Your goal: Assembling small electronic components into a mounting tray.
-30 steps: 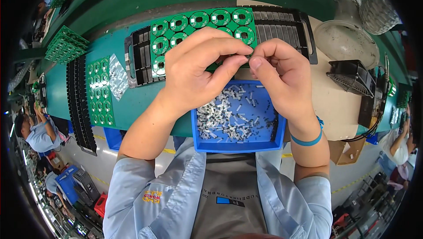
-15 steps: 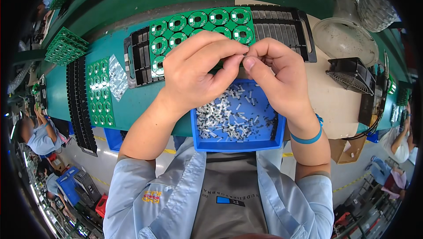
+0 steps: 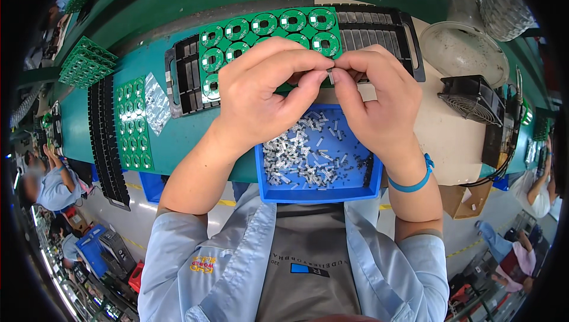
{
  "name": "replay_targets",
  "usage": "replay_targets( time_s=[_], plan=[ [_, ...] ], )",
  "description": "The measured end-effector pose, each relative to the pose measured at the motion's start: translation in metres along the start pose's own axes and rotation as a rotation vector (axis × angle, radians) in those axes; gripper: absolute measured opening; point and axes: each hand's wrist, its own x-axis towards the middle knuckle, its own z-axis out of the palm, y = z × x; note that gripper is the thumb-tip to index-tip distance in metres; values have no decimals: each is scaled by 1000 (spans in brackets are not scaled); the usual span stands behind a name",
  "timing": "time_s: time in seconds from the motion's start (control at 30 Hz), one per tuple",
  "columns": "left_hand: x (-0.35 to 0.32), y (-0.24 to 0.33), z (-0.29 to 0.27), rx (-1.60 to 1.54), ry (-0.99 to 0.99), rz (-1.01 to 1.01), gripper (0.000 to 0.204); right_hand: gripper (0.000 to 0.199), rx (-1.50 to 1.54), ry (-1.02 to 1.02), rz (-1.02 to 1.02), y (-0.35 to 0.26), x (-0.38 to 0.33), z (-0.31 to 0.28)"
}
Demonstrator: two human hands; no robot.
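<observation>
My left hand [image 3: 261, 93] and my right hand [image 3: 382, 93] meet above the far rim of a blue tray [image 3: 320, 195]. Between their fingertips is a small component with thin metal pins [image 3: 331, 77]. Both hands are closed in a pinch on it, though the fingers partly cover it. Many small clear-and-white parts [image 3: 290, 159] and loose black bits lie in the tray. Behind my hands, a green circuit board panel [image 3: 251, 35] with round boards rests on a black slotted rack [image 3: 370, 40]; my left hand hides part of the panel.
On the left stand another green panel [image 3: 135, 123], a clear plastic bag [image 3: 157, 102] and a black slotted strip [image 3: 108, 138]. At the right are a black fan [image 3: 472, 99] and a pale round hood [image 3: 462, 55]. Other people sit beyond both sides.
My right hand has turned, its fingers now stretched further over the component. The pins show more plainly below the fingertips. The tray appears slightly higher in view.
</observation>
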Motion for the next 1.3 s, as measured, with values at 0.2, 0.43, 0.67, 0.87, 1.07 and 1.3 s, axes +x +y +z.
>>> replay_targets(
  time_s=[0.2,0.43,0.67,0.87,1.07,1.3],
  plan=[
    [5,8,-6,154,-40,39,25,20,-179,-8,-100,-2,3,-6],
    [2,0,-2,221,-26,162,22,21,-246,-79,-68,-3,-1,-7],
    [4,-2,-5,258,-60,166,21,22,-271,-104,-86,-1,-1,-5],
    [-1,-4,-2,230,-75,145,20,22,-258,-122,-66,-2,-4,-6],
    [2,-4,1,165,-108,116,21,21,-248,-90,-58,-1,-7,-8],
    [7,1,-8,110,-15,20,26,15,36,-95,135,-3,3,-7]
  ],
)
